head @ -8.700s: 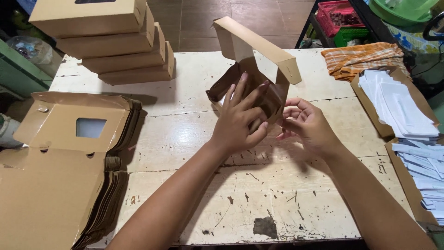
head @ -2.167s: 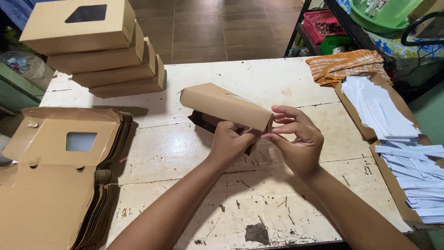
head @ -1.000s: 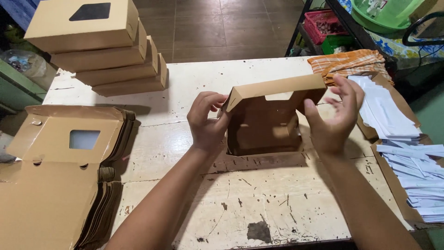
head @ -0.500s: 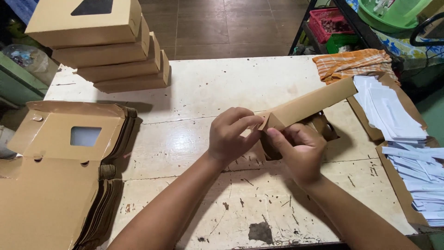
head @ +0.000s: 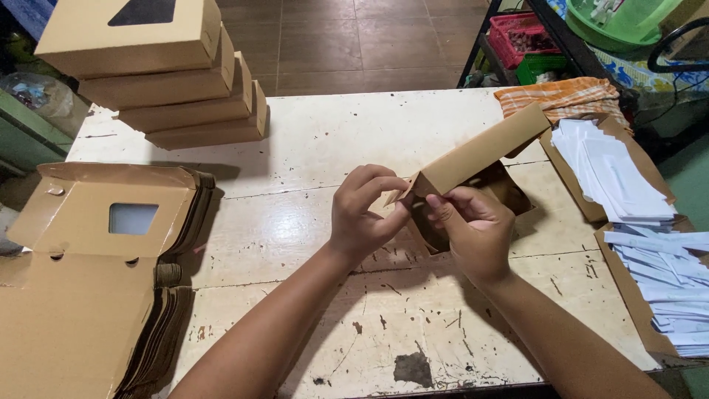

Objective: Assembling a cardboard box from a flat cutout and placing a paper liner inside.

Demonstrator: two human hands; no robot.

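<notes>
Cardboard box [head: 480, 151] — half-folded, empty — pinched by left hand [head: 363, 214] and right hand [head: 473, 229].

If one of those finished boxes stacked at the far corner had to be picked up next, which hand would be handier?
Probably the left hand. It is on the same side as the stacked boxes, while the right hand pinches the half-folded box farther away. Both would first have to let go.

We see a worn white bench [head: 310, 148]. At its far left corner stands a stack of finished window boxes [head: 159, 70]; off its left edge lies a pile of flat cardboard blanks [head: 81, 295]; along its right edge sit white paper sheets [head: 628, 192], behind them an orange checked cloth [head: 561, 96].
</notes>
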